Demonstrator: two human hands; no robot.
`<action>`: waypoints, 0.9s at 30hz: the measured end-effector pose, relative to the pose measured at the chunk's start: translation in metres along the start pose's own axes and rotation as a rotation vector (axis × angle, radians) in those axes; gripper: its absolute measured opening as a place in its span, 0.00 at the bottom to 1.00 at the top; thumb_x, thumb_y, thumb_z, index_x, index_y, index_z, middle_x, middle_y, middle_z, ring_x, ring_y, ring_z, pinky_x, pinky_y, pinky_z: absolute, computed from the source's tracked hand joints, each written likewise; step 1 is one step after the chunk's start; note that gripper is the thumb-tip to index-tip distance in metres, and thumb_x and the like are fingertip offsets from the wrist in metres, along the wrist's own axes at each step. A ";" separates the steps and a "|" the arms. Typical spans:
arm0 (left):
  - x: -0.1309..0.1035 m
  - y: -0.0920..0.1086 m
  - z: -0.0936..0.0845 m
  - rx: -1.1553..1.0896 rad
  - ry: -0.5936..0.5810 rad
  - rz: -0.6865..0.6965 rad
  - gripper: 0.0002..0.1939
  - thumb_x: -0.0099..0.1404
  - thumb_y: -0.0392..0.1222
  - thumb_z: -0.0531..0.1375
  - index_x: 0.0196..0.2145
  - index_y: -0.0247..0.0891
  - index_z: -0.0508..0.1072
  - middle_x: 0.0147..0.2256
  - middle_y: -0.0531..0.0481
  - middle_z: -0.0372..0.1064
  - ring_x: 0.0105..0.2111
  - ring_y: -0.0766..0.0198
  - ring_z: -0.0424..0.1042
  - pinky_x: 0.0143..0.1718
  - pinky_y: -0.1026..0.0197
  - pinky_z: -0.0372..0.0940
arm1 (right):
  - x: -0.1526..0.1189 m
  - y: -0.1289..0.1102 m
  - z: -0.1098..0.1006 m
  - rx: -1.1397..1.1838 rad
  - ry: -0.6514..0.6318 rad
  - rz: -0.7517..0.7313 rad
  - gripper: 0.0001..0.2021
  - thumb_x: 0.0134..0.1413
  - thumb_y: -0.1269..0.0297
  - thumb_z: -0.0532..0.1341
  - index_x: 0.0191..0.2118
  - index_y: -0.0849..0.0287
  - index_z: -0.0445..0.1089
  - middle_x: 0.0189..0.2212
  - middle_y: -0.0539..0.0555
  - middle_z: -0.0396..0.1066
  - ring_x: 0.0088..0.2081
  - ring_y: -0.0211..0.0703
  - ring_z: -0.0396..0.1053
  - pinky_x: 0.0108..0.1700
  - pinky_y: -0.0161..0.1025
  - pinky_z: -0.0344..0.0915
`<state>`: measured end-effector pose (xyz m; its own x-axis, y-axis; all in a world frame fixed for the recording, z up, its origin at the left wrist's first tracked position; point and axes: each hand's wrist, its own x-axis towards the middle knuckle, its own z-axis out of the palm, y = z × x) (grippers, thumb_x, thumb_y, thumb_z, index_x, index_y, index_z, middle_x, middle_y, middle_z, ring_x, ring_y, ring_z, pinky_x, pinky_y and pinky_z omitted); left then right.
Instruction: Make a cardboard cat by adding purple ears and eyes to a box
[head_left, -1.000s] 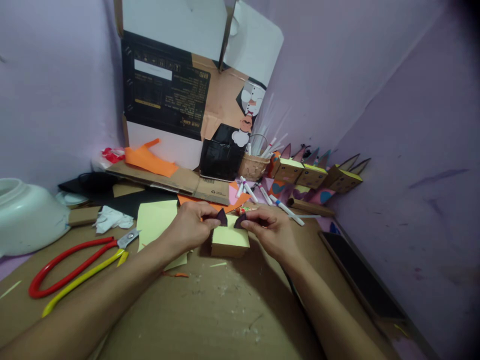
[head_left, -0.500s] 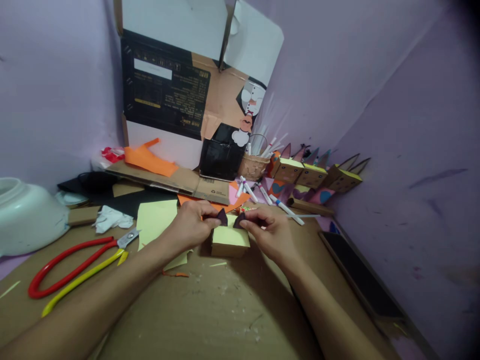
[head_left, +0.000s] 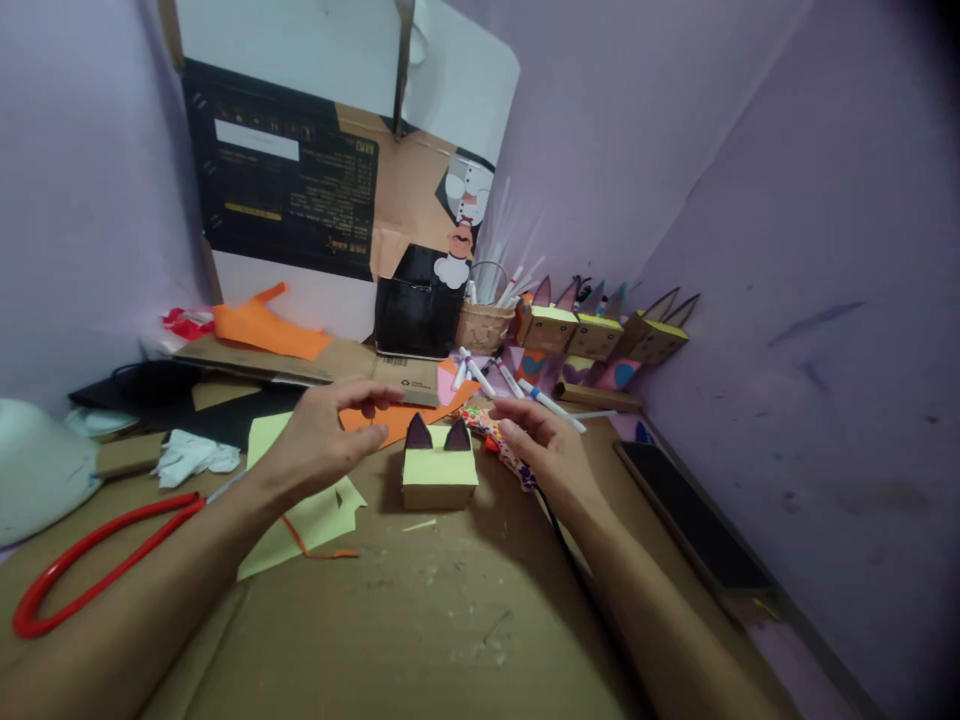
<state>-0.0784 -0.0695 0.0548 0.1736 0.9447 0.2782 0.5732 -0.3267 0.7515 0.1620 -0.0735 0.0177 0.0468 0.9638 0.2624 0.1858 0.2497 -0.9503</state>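
Note:
A small cardboard box [head_left: 439, 482] with a pale yellow paper top stands on the brown work surface before me. Two dark pointed paper ears, a left ear [head_left: 418, 432] and a right ear [head_left: 456, 436], stand upright on its top. To the left of the box is my left hand [head_left: 330, 430], open, thumb and fingers apart, touching nothing. My right hand [head_left: 544, 445] is open at the right side with curled, parted fingers. Just behind it lies a colourfully patterned tool with a black cord [head_left: 517, 468], partly hidden by the hand; its kind I cannot make out.
Red-handled scissors [head_left: 105, 550] and yellow paper [head_left: 300, 530] lie to the left. Several markers [head_left: 551, 405] and a basket of white sticks [head_left: 484, 328] are behind. Finished-looking eared box figures [head_left: 596, 335] line the back right, near a dark flat tray [head_left: 697, 515].
Both hands have let go of the dark ears and moved apart from the box. The ears now stand on it by themselves. The camera view has shifted slightly.

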 end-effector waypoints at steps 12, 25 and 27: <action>0.001 -0.011 -0.003 -0.058 0.147 -0.111 0.07 0.49 0.42 0.60 0.27 0.40 0.75 0.26 0.51 0.72 0.30 0.60 0.69 0.36 0.57 0.63 | -0.004 0.005 0.001 0.025 0.022 0.112 0.09 0.41 0.62 0.62 0.30 0.60 0.73 0.25 0.53 0.75 0.26 0.42 0.71 0.31 0.39 0.67; -0.006 -0.001 0.019 -0.122 -0.077 -0.122 0.11 0.49 0.42 0.60 0.33 0.36 0.74 0.33 0.48 0.74 0.33 0.59 0.70 0.37 0.57 0.64 | 0.006 -0.017 0.018 -0.220 -0.131 -0.208 0.06 0.40 0.68 0.65 0.30 0.57 0.75 0.27 0.51 0.73 0.27 0.40 0.67 0.33 0.40 0.65; -0.006 0.000 0.024 -0.134 -0.087 -0.129 0.10 0.51 0.40 0.60 0.32 0.36 0.74 0.33 0.48 0.74 0.34 0.60 0.70 0.39 0.57 0.63 | 0.009 -0.015 0.020 -0.250 -0.153 -0.231 0.05 0.39 0.69 0.65 0.28 0.57 0.75 0.26 0.51 0.73 0.27 0.41 0.67 0.33 0.40 0.64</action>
<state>-0.0597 -0.0747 0.0389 0.1774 0.9760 0.1264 0.4847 -0.1985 0.8519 0.1397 -0.0669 0.0313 -0.1679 0.8921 0.4196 0.4089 0.4503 -0.7937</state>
